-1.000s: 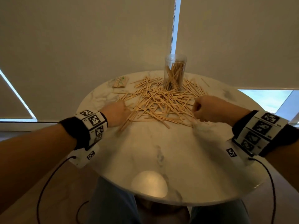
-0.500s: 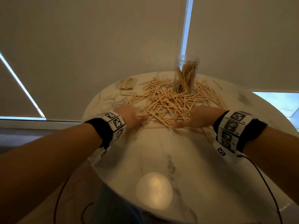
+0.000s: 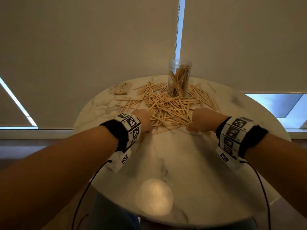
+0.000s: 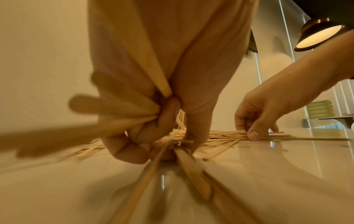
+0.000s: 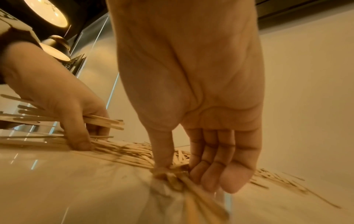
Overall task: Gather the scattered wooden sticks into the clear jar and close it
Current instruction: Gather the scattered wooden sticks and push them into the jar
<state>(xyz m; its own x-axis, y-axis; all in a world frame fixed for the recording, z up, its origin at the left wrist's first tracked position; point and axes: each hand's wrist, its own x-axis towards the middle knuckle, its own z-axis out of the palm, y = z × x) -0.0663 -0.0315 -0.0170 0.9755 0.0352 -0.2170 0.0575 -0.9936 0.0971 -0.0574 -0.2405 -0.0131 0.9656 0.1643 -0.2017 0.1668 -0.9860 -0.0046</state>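
Observation:
A clear jar (image 3: 179, 77) stands upright and lidless at the far side of the round marble table (image 3: 191, 163), partly filled with wooden sticks. Many loose sticks (image 3: 167, 105) lie scattered in front of and around it. My left hand (image 3: 143, 121) is at the pile's near left edge; in the left wrist view its curled fingers (image 4: 151, 136) grip several sticks (image 4: 107, 104) that fan out from the fist. My right hand (image 3: 198, 122) is at the near right edge; its thumb and fingers (image 5: 208, 174) pinch a small bunch of sticks (image 5: 180, 171) against the table.
A wrapped packet of sticks (image 3: 123, 88) lies at the table's far left. Closed roller blinds hang just behind the table. A lamp's bright reflection (image 3: 154, 196) sits on the bare near half of the tabletop. No lid is in view.
Both hands moved in from the pile's sides to its near edge. The right hand reached inward with fingers out, then curled round sticks; the left keeps its bunch.

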